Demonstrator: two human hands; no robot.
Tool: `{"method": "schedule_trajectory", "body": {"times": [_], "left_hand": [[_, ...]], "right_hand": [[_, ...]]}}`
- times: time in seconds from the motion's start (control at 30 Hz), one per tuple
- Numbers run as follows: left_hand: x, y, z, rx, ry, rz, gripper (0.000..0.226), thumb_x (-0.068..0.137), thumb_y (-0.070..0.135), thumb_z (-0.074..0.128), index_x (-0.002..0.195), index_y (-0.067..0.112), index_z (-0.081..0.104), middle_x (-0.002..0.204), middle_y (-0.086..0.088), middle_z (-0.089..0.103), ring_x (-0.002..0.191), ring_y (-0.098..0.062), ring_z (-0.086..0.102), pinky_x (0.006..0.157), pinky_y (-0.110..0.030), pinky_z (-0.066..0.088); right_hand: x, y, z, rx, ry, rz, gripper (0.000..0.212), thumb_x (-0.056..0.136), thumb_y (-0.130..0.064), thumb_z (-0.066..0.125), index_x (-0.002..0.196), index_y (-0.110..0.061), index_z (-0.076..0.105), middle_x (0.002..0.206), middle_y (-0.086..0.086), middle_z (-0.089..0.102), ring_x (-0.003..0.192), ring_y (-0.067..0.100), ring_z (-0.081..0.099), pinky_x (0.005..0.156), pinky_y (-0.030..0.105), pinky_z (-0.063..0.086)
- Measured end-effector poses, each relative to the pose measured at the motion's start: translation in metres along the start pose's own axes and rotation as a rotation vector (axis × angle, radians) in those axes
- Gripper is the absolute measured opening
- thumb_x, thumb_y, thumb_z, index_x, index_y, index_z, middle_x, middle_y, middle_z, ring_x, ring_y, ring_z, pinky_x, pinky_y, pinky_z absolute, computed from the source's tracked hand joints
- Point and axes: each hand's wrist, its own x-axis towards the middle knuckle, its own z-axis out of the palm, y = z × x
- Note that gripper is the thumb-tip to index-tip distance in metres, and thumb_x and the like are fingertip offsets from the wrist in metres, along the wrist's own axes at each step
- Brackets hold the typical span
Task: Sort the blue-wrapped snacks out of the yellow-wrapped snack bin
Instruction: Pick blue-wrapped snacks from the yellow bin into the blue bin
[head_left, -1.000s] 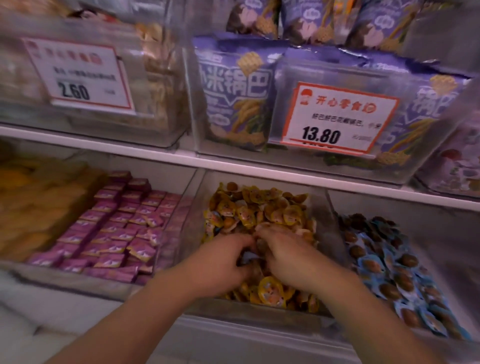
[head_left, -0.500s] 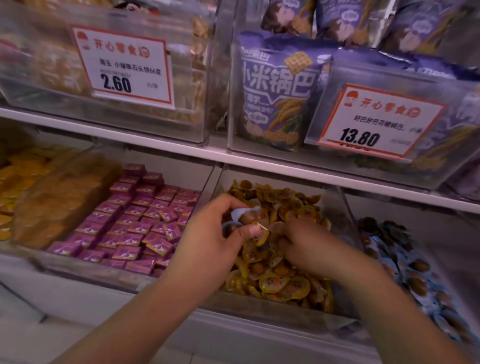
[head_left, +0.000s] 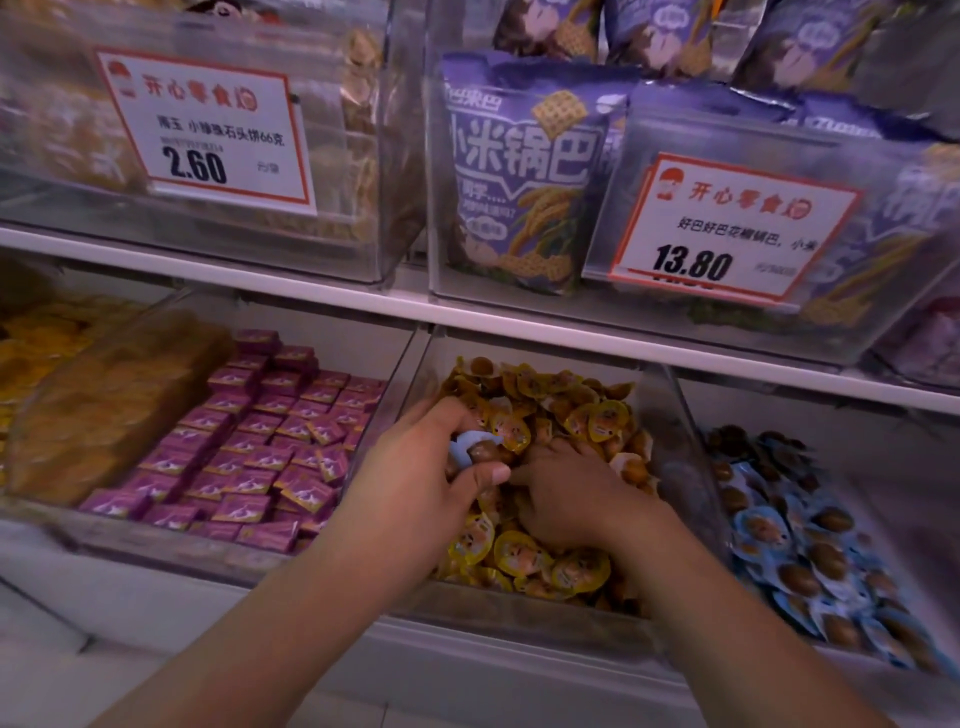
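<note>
In the clear yellow-snack bin (head_left: 670, 410), the left hand (head_left: 415, 478) pinches a blue-wrapped snack (head_left: 470, 448) while the right hand (head_left: 566, 499), just beside it, digs among the yellow-wrapped snacks (head_left: 571, 410) with curled fingers, its grasp hidden.

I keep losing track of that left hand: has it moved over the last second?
Yes. The left hand has come up from deep among the yellow snacks toward the bin's left wall, and now pinches a blue snack.

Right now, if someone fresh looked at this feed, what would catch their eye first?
Both hands in the middle clear bin of yellow-wrapped snacks: the left hand grips a blue-wrapped snack, while the right hand digs into the pile. Next, the big price tags above and the blue-wrapped snack bin on the right.
</note>
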Motion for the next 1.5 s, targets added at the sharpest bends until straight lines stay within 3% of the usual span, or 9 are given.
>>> {"method": "schedule_trajectory", "body": {"times": [0.37,0.57,0.77,0.9,1.0,1.13,1.3,1.4,1.5], "left_hand": [[0.0,-0.001,-0.003,-0.131,0.019,-0.038,0.025,0.08,0.04,0.076,0.082,0.036,0.052,0.084,0.016,0.056,0.087,0.007,0.053,0.066,-0.007,0.041],[0.003,0.003,0.004,-0.375,0.04,-0.154,0.015,0.086,0.031,0.073,0.089,0.035,0.059,0.084,0.022,0.064,0.075,0.005,0.062,0.053,-0.007,0.042],[0.011,0.017,0.031,-0.772,0.046,-0.373,0.018,0.092,0.021,0.067,0.11,0.025,0.065,0.097,-0.002,0.069,0.067,-0.007,0.066,0.057,-0.019,0.051],[0.007,0.028,0.043,-0.603,0.216,-0.164,0.013,0.093,0.022,0.066,0.102,0.032,0.065,0.084,0.011,0.07,0.069,0.001,0.063,0.058,-0.01,0.045],[0.002,0.043,0.053,-0.448,0.189,0.045,0.02,0.093,0.031,0.061,0.109,0.041,0.059,0.098,0.021,0.067,0.09,0.001,0.065,0.074,-0.012,0.049],[0.005,0.058,0.069,-0.207,-0.03,0.223,0.03,0.096,0.04,0.046,0.121,0.029,0.058,0.117,0.009,0.06,0.114,-0.015,0.057,0.094,-0.045,0.047],[-0.005,0.078,0.079,-0.432,-0.227,0.326,0.063,0.094,0.062,0.041,0.151,0.044,0.02,0.154,0.028,0.029,0.143,0.005,0.026,0.113,-0.011,0.021],[-0.001,0.072,0.084,-0.322,-0.189,0.388,0.049,0.098,0.053,0.044,0.145,0.036,0.041,0.15,0.027,0.036,0.14,0.006,0.031,0.11,-0.01,0.026],[0.011,0.055,0.084,-0.109,-0.175,0.305,0.035,0.096,0.047,0.048,0.127,0.035,0.059,0.138,0.021,0.05,0.129,0.0,0.047,0.109,-0.029,0.039]], "right_hand": [[-0.014,-0.007,-0.004,0.046,0.38,-0.115,0.04,0.08,-0.039,0.062,0.117,-0.031,0.054,0.099,-0.005,0.064,0.094,0.018,0.058,0.084,0.036,0.045],[-0.031,-0.001,-0.033,0.828,0.624,0.105,0.026,0.077,-0.036,0.078,0.095,-0.032,0.06,0.085,-0.01,0.068,0.077,-0.001,0.064,0.065,0.019,0.05],[-0.061,0.004,-0.029,1.156,0.386,0.28,0.037,0.085,-0.043,0.072,0.115,-0.023,0.062,0.102,0.005,0.071,0.076,0.012,0.064,0.064,0.027,0.05],[-0.08,-0.005,-0.034,1.718,0.221,0.339,0.019,0.098,-0.027,0.056,0.109,-0.015,0.065,0.074,0.009,0.067,0.048,0.016,0.058,0.039,0.022,0.041],[-0.093,-0.021,-0.042,2.195,-0.007,0.148,0.042,0.098,-0.039,0.045,0.12,-0.009,0.065,0.1,0.014,0.065,0.078,0.027,0.066,0.064,0.032,0.052],[-0.109,-0.021,-0.045,2.184,0.161,0.196,0.051,0.097,-0.04,0.053,0.133,-0.004,0.054,0.129,0.017,0.064,0.123,0.032,0.058,0.095,0.042,0.045],[-0.129,0.026,-0.05,2.136,0.516,0.196,0.014,0.09,-0.007,0.06,0.101,0.0,0.066,0.083,0.015,0.067,0.071,0.02,0.066,0.057,0.027,0.052],[-0.141,0.072,-0.055,1.976,0.661,0.25,0.01,0.09,-0.003,0.062,0.099,-0.004,0.065,0.077,0.014,0.067,0.068,0.022,0.065,0.044,0.026,0.045],[-0.135,0.116,-0.044,1.833,0.758,0.49,0.016,0.091,-0.002,0.062,0.105,-0.008,0.066,0.09,0.014,0.068,0.08,0.024,0.066,0.062,0.035,0.057]]}}
